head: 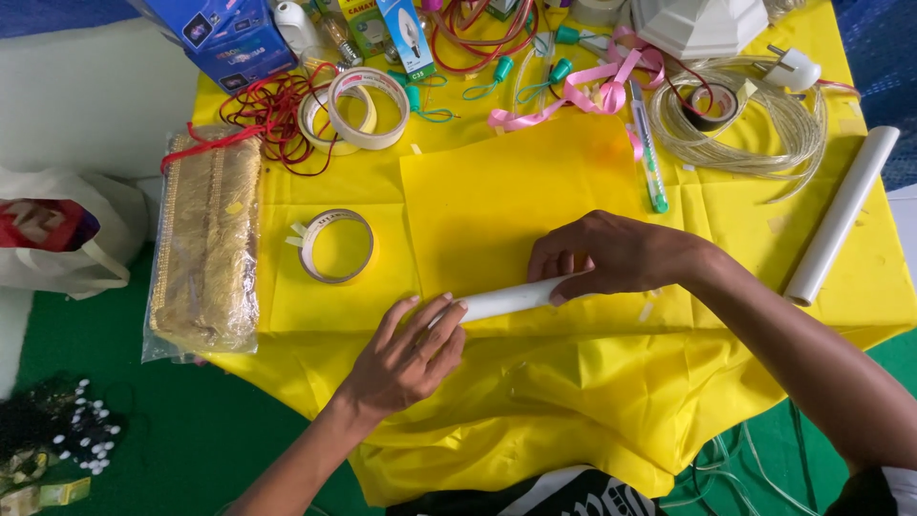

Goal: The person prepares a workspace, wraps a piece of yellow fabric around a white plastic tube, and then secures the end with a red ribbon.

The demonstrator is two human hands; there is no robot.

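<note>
Tube (504,299), white, lies across near edge of yellow sheet (516,205) on bench (860,277). Your left hand (413,354) rests fingers loosely curled over tube's left end; your right hand (611,256) clamps its right end. Tape ring (335,246) just left of sheet; second white tube (841,215) well apart, right.

A white tube (506,299) lies on a bright yellow sheet (516,201), itself on a yellow cloth (592,401) covering the table. Toward the far edge are pink ribbon (583,94), red cord (277,115) and a blue box (224,38); the left edge bears gold patterned trim (205,248). The floor (191,440) is green.
</note>
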